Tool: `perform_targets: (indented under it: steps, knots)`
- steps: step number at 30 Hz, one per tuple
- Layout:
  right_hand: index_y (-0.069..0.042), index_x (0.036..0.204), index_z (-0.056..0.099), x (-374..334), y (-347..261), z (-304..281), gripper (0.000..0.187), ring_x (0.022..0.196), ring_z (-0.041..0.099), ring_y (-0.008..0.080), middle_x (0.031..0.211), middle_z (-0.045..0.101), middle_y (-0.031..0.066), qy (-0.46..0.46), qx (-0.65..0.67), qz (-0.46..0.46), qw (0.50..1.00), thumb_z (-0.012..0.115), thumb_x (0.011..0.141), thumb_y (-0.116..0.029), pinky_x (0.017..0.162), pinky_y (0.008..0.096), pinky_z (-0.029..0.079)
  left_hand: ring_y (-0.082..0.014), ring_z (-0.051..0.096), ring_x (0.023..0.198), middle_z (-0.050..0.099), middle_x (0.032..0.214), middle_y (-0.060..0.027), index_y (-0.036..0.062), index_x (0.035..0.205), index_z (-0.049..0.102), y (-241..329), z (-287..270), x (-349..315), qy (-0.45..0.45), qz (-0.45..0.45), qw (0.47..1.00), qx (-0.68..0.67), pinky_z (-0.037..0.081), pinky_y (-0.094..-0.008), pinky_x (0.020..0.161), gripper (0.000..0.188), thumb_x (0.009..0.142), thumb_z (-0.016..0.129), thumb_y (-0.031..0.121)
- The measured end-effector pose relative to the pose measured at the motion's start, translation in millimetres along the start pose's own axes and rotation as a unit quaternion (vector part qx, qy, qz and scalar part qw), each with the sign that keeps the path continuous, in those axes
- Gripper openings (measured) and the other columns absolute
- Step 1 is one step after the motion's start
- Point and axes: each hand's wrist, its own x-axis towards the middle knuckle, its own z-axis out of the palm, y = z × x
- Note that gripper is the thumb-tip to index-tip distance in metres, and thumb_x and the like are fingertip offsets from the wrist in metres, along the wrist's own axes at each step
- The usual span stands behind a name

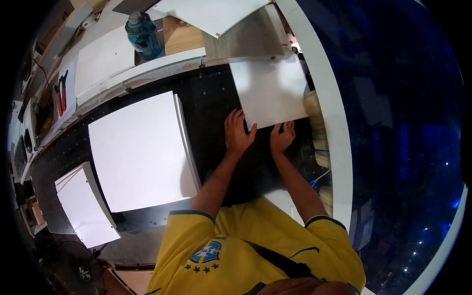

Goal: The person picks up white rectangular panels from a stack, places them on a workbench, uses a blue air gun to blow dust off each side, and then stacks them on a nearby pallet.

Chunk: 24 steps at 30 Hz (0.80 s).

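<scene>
A white rectangular panel lies at the far right of the black work surface. At its near left corner, my left hand is open. The fingers are spread along the panel's left edge and the thumb is by the corner. My right hand is at the near edge of the same panel. Its fingers are slightly bent, with thumb and forefinger apart, and the tips meet the edge. Neither hand is wrapped around the panel. To the left of my left forearm sits a stack of larger white panels.
A smaller stack of white panels lies at the lower left. Behind the black surface, a ledge holds a blue-green bottle, wood-toned boards and red-handled pliers. A white rail borders the right side.
</scene>
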Motion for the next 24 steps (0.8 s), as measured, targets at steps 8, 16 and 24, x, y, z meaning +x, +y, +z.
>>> perform_targets:
  steps: [8,16,24]
  knots:
    - [0.011,0.140,0.063,2,1,1,0.050,0.143,0.052,0.0441,0.148,0.058,0.0321,0.015,-0.011,-0.016,1.000,0.060,0.101,-0.022,0.120,0.0530,0.038,-0.0361,0.032,0.156,0.046,0.163,-0.0142,0.0031,0.152,0.053,-3,-8,3,-0.101,0.062,0.991,0.067,0.017,-0.0580,0.129,0.074,0.094,0.073,0.045]
    - [0.009,0.145,0.059,3,0,4,0.056,0.148,0.047,0.0437,0.155,0.051,0.0322,0.001,-0.017,-0.017,1.000,0.058,0.095,-0.017,0.121,0.0563,0.034,-0.0363,0.030,0.156,0.044,0.164,-0.0139,0.0027,0.153,0.051,-10,-1,2,-0.101,0.060,0.991,0.068,0.016,-0.0586,0.129,0.074,0.096,0.071,0.045]
    - [0.011,0.143,0.059,-2,12,5,0.058,0.147,0.046,0.0474,0.153,0.052,0.0350,-0.011,-0.030,-0.022,0.999,0.058,0.091,-0.014,0.121,0.0592,0.033,-0.0359,0.033,0.155,0.045,0.163,-0.0120,-0.0009,0.151,0.052,-3,-1,-2,-0.087,0.063,0.991,0.074,0.019,-0.0569,0.129,0.068,0.099,0.070,0.039]
